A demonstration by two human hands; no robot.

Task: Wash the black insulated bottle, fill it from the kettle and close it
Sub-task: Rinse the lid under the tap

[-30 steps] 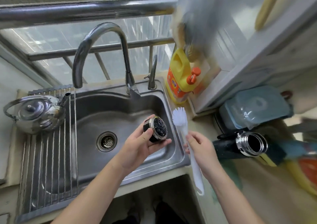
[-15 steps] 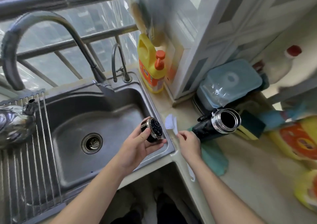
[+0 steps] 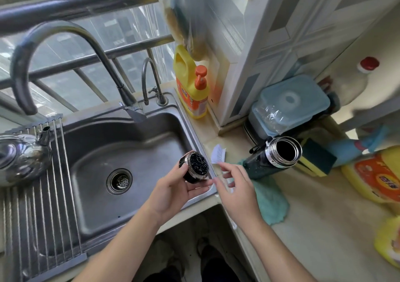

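My left hand (image 3: 173, 192) grips the black bottle lid (image 3: 195, 169) over the sink's right edge, its wet inside facing up. The black insulated bottle (image 3: 258, 162) stands tilted and uncapped on the counter to the right, its steel mouth open towards me. My right hand (image 3: 237, 187) hovers between lid and bottle with fingers spread and holds nothing. Under it the white brush (image 3: 218, 153) lies on the counter, bristles pointing away. The steel kettle (image 3: 22, 157) sits on the roll-up rack (image 3: 43, 217) at the far left.
The steel sink (image 3: 134, 149) has a tall curved faucet (image 3: 65, 30) over it. A yellow detergent jug (image 3: 191, 91) stands at its back right corner. A teal cloth (image 3: 271, 201), a sponge (image 3: 317, 158), a blue-lidded container (image 3: 290, 106) and yellow bottles (image 3: 376, 178) crowd the counter.
My right hand laid the brush down on the counter and let go, its fingers now spread. My left hand kept holding the lid. The view swung to the right.
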